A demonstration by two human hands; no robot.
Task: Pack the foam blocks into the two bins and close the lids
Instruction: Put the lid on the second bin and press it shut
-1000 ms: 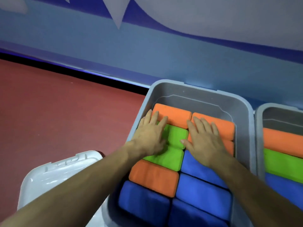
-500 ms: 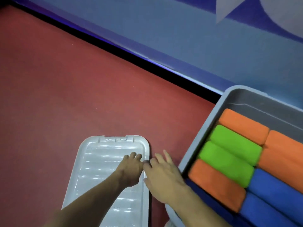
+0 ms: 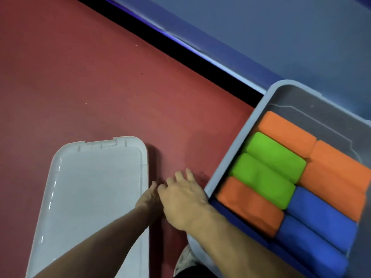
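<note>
A grey bin at the right holds packed foam blocks: orange ones, two green ones and blue ones. It has no cover on it. Its white lid lies on the red floor to the left. My left hand grips the lid's right edge, with its fingers mostly hidden. A dark shadow runs along that edge. Close beside it, my right hand hovers over the floor between lid and bin, fingers apart and holding nothing.
Red floor stretches to the left and behind the lid. A black strip and a blue wall run diagonally behind the bin. A shoe tip shows at the bottom, next to the bin's near corner.
Both hands left the blocks in the bin and moved left to the lid. The view swung left. My left hand slid from the lid's top to its right edge.
</note>
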